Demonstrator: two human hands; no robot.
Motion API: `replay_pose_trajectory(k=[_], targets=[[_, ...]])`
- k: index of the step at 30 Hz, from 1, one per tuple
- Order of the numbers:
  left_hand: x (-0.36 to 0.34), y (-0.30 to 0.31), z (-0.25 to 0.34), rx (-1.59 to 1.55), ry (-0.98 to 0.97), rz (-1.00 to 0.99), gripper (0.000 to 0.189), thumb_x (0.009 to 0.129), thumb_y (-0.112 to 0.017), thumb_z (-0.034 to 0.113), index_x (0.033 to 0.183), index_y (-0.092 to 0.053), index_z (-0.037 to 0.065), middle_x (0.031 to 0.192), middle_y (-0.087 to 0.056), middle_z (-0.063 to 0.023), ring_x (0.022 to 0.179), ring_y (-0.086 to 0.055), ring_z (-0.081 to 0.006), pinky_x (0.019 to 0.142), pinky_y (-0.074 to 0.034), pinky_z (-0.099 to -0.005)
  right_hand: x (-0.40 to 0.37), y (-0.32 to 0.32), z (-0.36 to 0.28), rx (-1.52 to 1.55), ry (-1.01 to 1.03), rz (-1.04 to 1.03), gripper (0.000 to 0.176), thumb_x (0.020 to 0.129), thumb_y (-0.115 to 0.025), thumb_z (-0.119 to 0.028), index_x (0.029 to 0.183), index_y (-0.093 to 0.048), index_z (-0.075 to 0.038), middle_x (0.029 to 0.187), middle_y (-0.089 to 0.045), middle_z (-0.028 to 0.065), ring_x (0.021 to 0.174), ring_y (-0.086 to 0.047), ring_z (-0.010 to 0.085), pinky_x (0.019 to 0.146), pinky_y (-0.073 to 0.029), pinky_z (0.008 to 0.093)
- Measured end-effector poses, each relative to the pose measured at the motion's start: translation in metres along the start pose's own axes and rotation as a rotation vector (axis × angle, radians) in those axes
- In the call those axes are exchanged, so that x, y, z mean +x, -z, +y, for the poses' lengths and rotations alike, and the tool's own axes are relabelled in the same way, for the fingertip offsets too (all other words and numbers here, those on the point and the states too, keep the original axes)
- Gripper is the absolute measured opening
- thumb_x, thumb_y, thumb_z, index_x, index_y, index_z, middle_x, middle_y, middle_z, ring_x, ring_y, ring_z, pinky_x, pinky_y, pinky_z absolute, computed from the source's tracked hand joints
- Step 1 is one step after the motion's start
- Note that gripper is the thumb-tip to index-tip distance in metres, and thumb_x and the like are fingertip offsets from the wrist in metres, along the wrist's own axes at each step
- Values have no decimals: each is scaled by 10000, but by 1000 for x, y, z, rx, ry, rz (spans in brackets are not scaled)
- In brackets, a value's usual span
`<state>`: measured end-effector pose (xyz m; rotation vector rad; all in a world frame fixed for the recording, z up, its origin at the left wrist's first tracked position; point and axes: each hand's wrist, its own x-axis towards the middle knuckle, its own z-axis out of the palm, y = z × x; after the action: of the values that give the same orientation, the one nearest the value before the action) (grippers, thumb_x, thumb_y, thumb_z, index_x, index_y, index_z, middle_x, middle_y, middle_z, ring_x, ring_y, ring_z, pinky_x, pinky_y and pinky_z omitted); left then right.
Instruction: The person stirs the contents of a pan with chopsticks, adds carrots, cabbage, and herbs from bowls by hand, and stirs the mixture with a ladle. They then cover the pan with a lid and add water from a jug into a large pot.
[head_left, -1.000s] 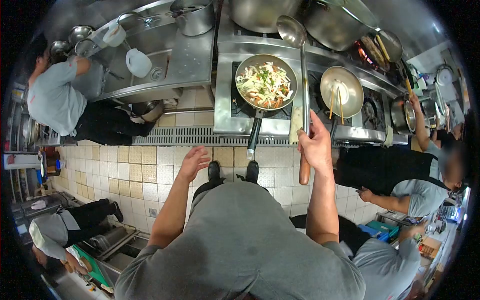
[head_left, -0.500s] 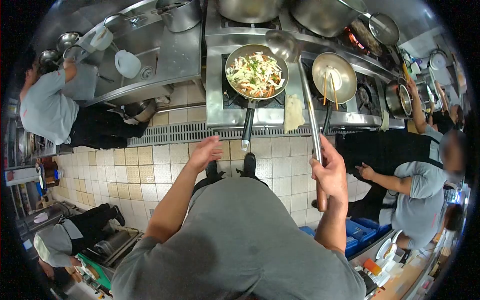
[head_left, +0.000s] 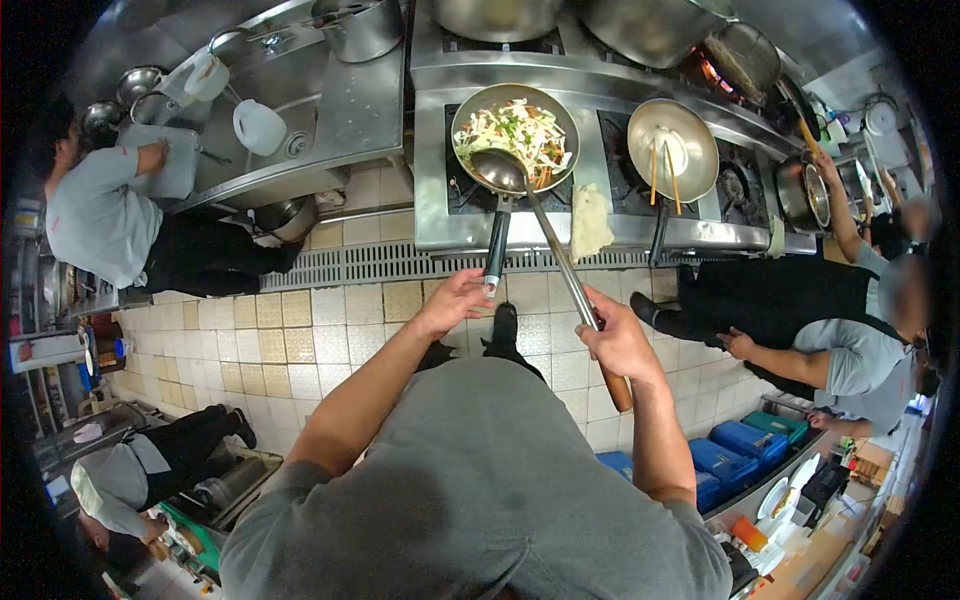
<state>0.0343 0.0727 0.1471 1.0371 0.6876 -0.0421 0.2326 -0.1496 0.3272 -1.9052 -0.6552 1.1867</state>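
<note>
My right hand (head_left: 622,338) is wrapped round the handle of a long steel ladle (head_left: 558,252) with a brown grip end. The ladle's bowl rests at the near side of a frying pan (head_left: 466,106), over chopped vegetables (head_left: 522,130) in white, green and orange. My left hand (head_left: 458,303) is at the end of the pan's black handle (head_left: 496,243), its fingers apart and not closed round it. Whether the fingertips touch the handle is hard to see. To the right of the pan, a pale folded cloth (head_left: 591,222) hangs over the stove's front edge.
A second pan (head_left: 645,118) with chopsticks stands on the right burner. Large pots (head_left: 497,22) line the back, near a flame (head_left: 715,75). A sink (head_left: 262,85) is at left. Co-workers (head_left: 830,300) stand at right and left (head_left: 95,215); a floor grate (head_left: 345,268) runs along the front.
My right hand has swung the ladle left and down, from beside the pan into the vegetables. My left hand has moved right, up to the pan handle's end.
</note>
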Motion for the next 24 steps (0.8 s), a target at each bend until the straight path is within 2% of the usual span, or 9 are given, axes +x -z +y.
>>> replay_pose_trajectory(k=[2,6,8,15,18,19,22,24], targets=[[-1,0,0,6,-2,0,493,1002,-663,266,1431,-470,120,1246,-628,-38,1062,-654,-192,894,-545,-384,12,1,6,-181,94,14,588,840,-601,-4,1424,-539,-43,773,-607,15,635,-537,155,632,-485,314],[-3,1,2,4,-22,0,490,1001,-657,235,1441,-467,133,1270,-626,-44,1075,-655,-199,894,-544,-381,19,-5,8,-184,66,39,586,829,-599,-12,1413,-549,-37,806,-632,18,670,-543,186,689,-493,327],[-5,3,0,6,-32,3,489,1000,-655,222,1443,-467,138,1283,-624,-47,1080,-655,-202,895,-545,-382,17,-11,8,-32,137,46,609,862,-602,1,1463,-508,-35,701,-502,-31,558,-489,71,504,-421,269],[-21,14,-11,-34,-37,17,507,994,-650,184,1460,-452,147,1319,-613,-68,1095,-653,-215,896,-548,-372,12,-29,-11,324,23,22,606,878,-607,3,1469,-474,-2,694,-567,2,492,-528,104,466,-427,267],[-23,22,-23,-58,-36,3,520,989,-655,179,1465,-449,151,1321,-603,-76,1097,-648,-212,896,-546,-371,23,-52,-32,511,66,67,407,902,-580,-4,1308,-574,15,808,-634,57,555,-572,122,489,-471,273],[-24,25,-26,-66,-33,-1,523,986,-657,175,1465,-449,152,1322,-598,-80,1096,-645,-210,896,-545,-371,31,-61,-36,512,69,69,407,902,-580,-4,1308,-574,15,808,-634,57,555,-572,122,489,-471,273],[-32,29,-22,-84,-32,-18,522,984,-653,161,1465,-450,154,1329,-593,-84,1090,-641,-206,897,-542,-367,49,-87,-54,661,62,69,261,901,-595,-18,1160,-605,13,785,-623,63,551,-570,129,489,-474,277],[-37,34,-20,-88,-35,-13,524,982,-652,151,1465,-450,152,1325,-595,-85,1086,-641,-206,896,-542,-366,60,-102,-61,673,59,55,251,901,-596,-22,1149,-603,12,783,-620,62,552,-570,132,488,-474,281]])
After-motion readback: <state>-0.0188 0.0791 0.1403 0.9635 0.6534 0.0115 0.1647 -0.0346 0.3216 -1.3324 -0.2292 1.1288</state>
